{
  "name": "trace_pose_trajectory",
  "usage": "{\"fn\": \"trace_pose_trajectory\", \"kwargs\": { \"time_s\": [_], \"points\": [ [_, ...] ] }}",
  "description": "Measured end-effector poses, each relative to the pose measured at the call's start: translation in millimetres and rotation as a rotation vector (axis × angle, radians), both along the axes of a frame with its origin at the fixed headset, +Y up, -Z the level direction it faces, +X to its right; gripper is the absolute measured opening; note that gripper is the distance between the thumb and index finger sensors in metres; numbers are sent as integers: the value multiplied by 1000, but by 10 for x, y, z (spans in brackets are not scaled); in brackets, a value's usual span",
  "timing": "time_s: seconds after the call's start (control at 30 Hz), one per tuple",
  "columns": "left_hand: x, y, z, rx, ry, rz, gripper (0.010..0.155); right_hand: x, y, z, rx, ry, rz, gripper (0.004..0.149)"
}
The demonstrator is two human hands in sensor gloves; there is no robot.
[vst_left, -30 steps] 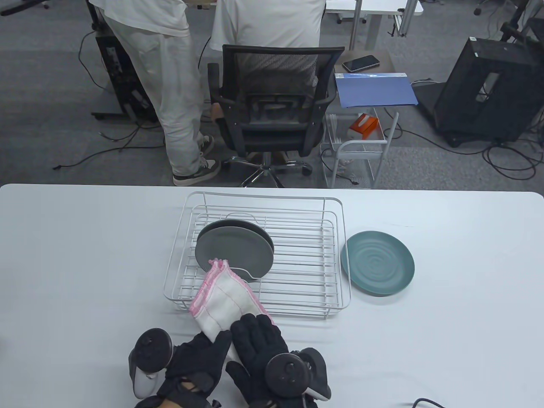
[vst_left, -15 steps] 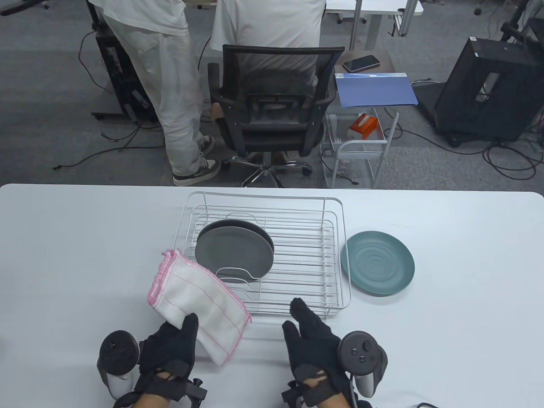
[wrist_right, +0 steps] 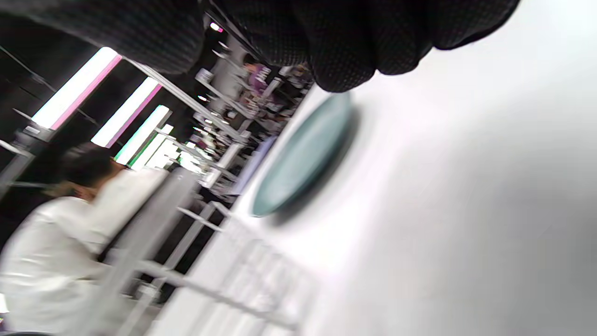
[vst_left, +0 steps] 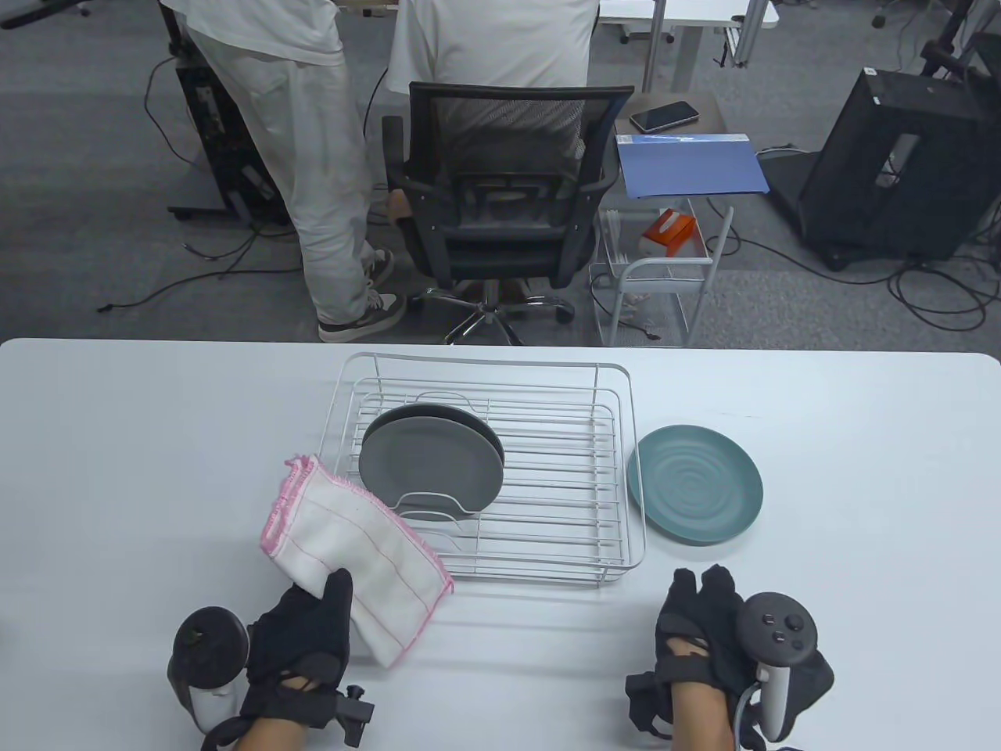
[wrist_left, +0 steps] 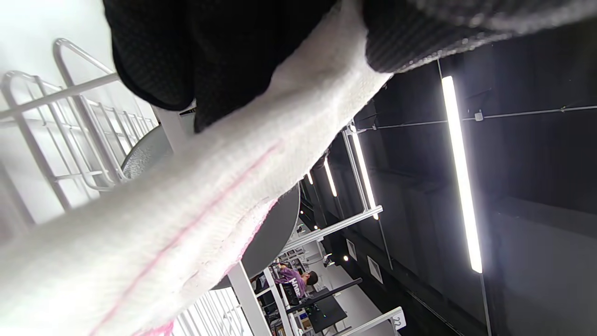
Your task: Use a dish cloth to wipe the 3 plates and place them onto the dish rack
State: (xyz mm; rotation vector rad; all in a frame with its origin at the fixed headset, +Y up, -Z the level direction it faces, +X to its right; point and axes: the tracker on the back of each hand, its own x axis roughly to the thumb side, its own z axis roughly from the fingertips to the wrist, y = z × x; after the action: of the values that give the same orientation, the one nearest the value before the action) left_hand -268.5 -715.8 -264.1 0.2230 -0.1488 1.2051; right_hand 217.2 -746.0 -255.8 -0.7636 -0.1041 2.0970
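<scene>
A white wire dish rack (vst_left: 618,469) stands mid-table with two grey plates (vst_left: 426,461) leaning upright in its left slots. A teal plate (vst_left: 694,483) lies flat on the table just right of the rack; the right wrist view shows it as a teal disc (wrist_right: 303,154). My left hand (vst_left: 309,618) grips a folded white dish cloth with pink edging (vst_left: 356,547), (wrist_left: 196,210), near the rack's front left corner. My right hand (vst_left: 700,618) hovers empty over the table below the teal plate, fingers relaxed and pointing toward it.
Beyond the table's far edge stand a black office chair (vst_left: 508,203), a person in light trousers (vst_left: 313,180) and a small wire cart (vst_left: 665,289). Bare white tabletop (vst_left: 860,508) spreads right of the teal plate and left of the cloth.
My right hand let go of the cloth and swung right, ending below the teal plate. My left hand kept the cloth and shifted it left, off the rack.
</scene>
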Motion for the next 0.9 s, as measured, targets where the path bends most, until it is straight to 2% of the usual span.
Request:
{"fn": "trace_pose_trajectory", "kwargs": {
  "time_s": [0.27,0.53,0.67,0.9],
  "points": [
    [6,-13,-14,-17,-14,22,51,200,-307,-346,-218,-126,2,68],
    [24,-30,-36,-39,-30,27,51,324,-389,-837,-343,-233,62,69],
    [39,-33,-31,-38,-46,38,51,391,-416,-988,-364,-321,43,70],
    [57,-38,-33,-40,-57,21,51,486,-470,-1153,-388,-395,100,66]
  ]
}}
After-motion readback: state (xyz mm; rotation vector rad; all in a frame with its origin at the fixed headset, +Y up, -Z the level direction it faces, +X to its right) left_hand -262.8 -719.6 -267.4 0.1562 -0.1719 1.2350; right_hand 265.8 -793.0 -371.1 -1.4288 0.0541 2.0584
